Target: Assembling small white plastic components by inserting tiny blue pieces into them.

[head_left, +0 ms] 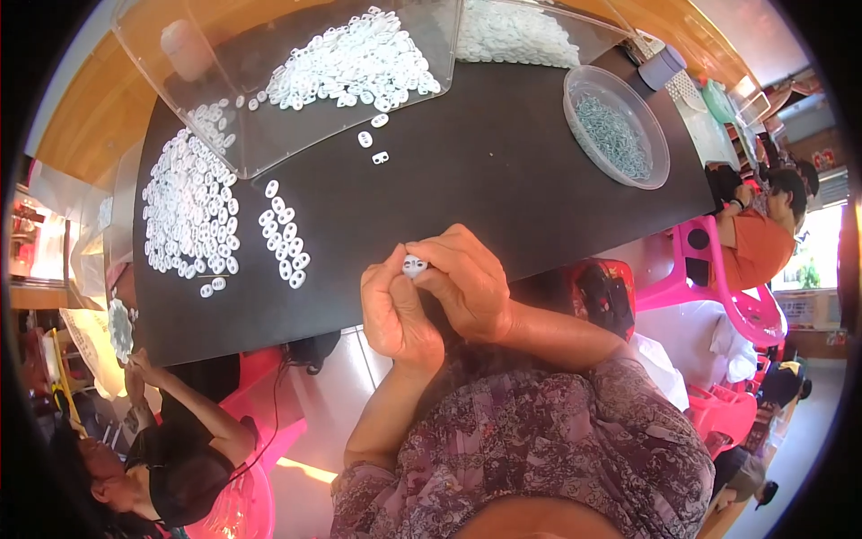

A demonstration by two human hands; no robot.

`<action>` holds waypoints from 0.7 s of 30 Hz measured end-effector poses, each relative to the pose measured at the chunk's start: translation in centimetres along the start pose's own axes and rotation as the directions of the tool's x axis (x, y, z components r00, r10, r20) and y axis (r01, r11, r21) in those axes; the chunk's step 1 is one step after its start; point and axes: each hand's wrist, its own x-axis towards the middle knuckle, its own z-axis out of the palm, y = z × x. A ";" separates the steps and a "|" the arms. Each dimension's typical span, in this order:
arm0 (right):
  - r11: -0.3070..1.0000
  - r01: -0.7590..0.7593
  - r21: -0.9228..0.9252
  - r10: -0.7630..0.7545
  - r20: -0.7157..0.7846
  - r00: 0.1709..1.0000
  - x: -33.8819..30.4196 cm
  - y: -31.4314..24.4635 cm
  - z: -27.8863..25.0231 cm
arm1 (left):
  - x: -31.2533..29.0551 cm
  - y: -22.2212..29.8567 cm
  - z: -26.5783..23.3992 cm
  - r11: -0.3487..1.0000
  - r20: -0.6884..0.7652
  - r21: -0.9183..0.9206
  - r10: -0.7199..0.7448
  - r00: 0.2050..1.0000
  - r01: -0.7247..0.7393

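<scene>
A small white oval plastic piece (414, 266) with dark marks on its face is pinched between both hands, just off the table's near edge. My left hand (395, 310) is closed, its thumb and fingertips at the piece's left side. My right hand (469, 283) is closed too, with thumb and forefinger at its right side. Beyond my hands, similar white pieces (284, 235) lie in short rows. Two oval pieces (365, 139) and a differently shaped white piece (381, 158) lie farther back.
A large pile of white pieces (189, 211) covers the dark table's (503, 171) left side. Another pile (355, 67) lies behind a clear plastic panel (260, 153). A round clear tub (660, 166) holds thin blue-green pieces. Co-workers sit at left (193, 467) and right (754, 234).
</scene>
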 end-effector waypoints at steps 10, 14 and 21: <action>0.982 -0.182 -0.046 0.183 0.018 0.983 0.4 -0.5 -2.6 | -0.8 0.7 0.0 0.987 0.081 0.082 -0.148 0.986 0.141; 0.967 -0.180 -0.179 0.183 0.002 0.983 2.3 1.1 -6.1 | -0.5 1.5 0.5 0.971 0.096 0.003 -0.239 0.966 0.240; 0.837 -0.546 0.039 0.547 -0.106 0.830 6.8 5.6 -12.0 | -0.4 0.3 0.1 0.949 0.119 0.078 -0.314 0.942 0.306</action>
